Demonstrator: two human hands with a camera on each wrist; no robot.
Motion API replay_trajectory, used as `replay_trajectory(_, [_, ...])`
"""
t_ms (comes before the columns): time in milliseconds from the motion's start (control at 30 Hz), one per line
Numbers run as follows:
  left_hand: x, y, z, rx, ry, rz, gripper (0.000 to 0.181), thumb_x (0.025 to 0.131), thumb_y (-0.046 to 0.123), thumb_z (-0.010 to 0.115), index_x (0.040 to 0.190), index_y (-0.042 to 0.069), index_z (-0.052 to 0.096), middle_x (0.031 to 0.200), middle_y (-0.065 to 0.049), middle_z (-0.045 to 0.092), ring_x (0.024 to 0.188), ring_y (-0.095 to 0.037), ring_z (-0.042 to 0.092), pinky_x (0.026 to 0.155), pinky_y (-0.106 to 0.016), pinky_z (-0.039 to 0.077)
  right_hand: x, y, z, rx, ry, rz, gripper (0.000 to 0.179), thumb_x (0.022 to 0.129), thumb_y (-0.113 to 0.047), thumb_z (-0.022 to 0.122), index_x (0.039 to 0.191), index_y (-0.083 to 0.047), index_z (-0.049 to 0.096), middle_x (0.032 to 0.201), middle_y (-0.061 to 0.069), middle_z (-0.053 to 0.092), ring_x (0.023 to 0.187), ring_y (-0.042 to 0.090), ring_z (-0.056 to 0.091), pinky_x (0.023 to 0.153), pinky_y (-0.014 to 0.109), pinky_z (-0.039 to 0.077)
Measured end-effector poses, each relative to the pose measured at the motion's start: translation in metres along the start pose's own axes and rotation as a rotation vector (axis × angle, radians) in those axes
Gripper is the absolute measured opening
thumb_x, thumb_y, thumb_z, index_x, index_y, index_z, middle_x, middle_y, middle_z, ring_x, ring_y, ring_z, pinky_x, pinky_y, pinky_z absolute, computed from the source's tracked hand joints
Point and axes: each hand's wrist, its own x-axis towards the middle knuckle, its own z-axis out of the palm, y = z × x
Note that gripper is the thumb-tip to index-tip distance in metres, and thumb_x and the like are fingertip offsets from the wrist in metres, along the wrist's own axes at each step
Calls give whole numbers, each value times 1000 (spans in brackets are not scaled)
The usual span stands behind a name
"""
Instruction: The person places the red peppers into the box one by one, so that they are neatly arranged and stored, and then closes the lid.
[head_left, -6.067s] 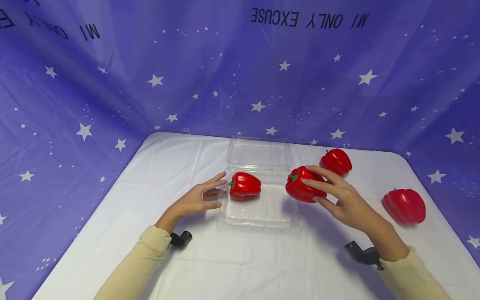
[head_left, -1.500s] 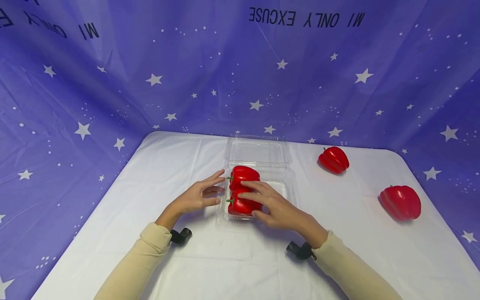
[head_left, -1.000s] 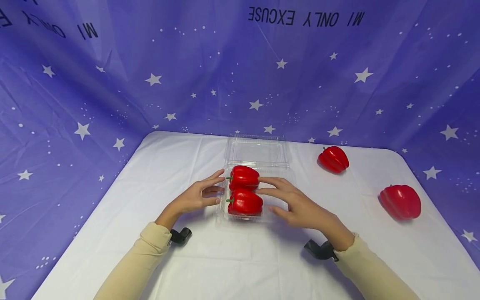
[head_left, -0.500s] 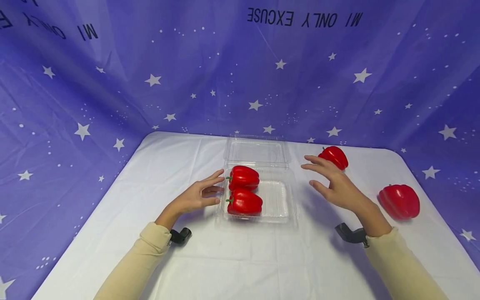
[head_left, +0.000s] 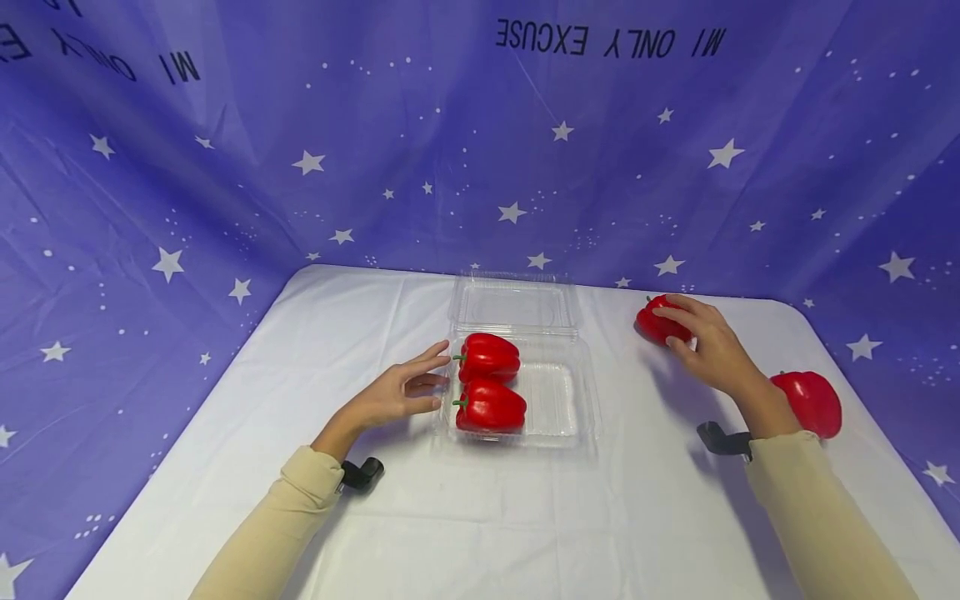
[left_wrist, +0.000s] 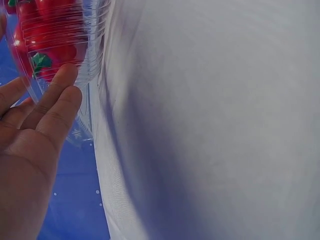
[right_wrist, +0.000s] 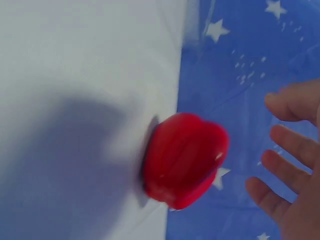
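Note:
Two red bell peppers with green stems, one farther back (head_left: 488, 357) and one nearer (head_left: 491, 407), lie side by side in the left half of a clear plastic clamshell box (head_left: 558, 400). My left hand (head_left: 390, 393) is at the box's left wall, fingers extended; in the left wrist view its fingertips (left_wrist: 66, 75) are right at the clear plastic. Over at the back right, my right hand (head_left: 708, 346) reaches over a third red bell pepper (head_left: 655, 323). The right wrist view shows a gap between that hand's spread fingers (right_wrist: 287, 142) and the pepper (right_wrist: 182, 160).
Another red bell pepper (head_left: 813, 404) lies on the right of the white-covered table (head_left: 480, 525), partly behind my right wrist. The box's lid (head_left: 515, 302) is folded back toward the blue star-patterned curtain (head_left: 420, 150). Black camera mounts (head_left: 363, 475) stick out from both wrists.
My right hand set a second pepper in the box beside the first, let go, and moved right and back to the third pepper. The left hand has stayed at the box.

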Motion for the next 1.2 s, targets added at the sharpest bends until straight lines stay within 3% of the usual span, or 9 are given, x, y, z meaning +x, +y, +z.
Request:
replay_trajectory(233, [1, -1, 1, 0, -1, 5, 69, 90, 3, 68, 149, -10, 34, 167, -18, 14, 133, -46, 51, 113, -50, 44, 6, 25, 7, -94, -84, 71, 61, 81, 3, 69, 139, -2, 51, 145, 29, 44, 127, 53, 41, 98, 74, 44])
replay_trajectory(533, [0, -4, -1, -10, 8, -16, 70, 89, 1, 68, 150, -7, 35, 168, -12, 14, 134, -43, 51, 114, -49, 43, 19, 39, 14, -29, -153, 209, 63, 87, -1, 62, 146, 2, 41, 152, 33, 34, 136, 58, 32, 109, 77, 32])
replay_trajectory(667, [1, -4, 0, -15, 6, -14, 69, 89, 0, 68, 150, -7, 35, 168, -13, 14, 134, -43, 51, 114, -48, 43, 18, 46, 20, 7, -187, 273, 58, 89, -1, 63, 144, 1, 45, 156, 32, 28, 138, 59, 28, 108, 78, 30])
replay_trajectory(900, [1, -2, 0, -10, 4, -7, 69, 89, 2, 68, 149, -8, 35, 167, -16, 15, 133, -43, 52, 113, -48, 44, 13, 47, 26, 6, -102, 221, 49, 85, 4, 68, 132, -6, 59, 149, 29, 37, 136, 55, 33, 107, 78, 33])
replay_trajectory(1200, [2, -5, 0, -22, 0, -17, 69, 89, 1, 68, 150, -7, 35, 168, -14, 14, 134, -43, 51, 114, -47, 43, 13, 44, 28, -107, -92, 139, 54, 81, -3, 77, 132, -14, 61, 149, 21, 42, 130, 49, 38, 98, 73, 46])
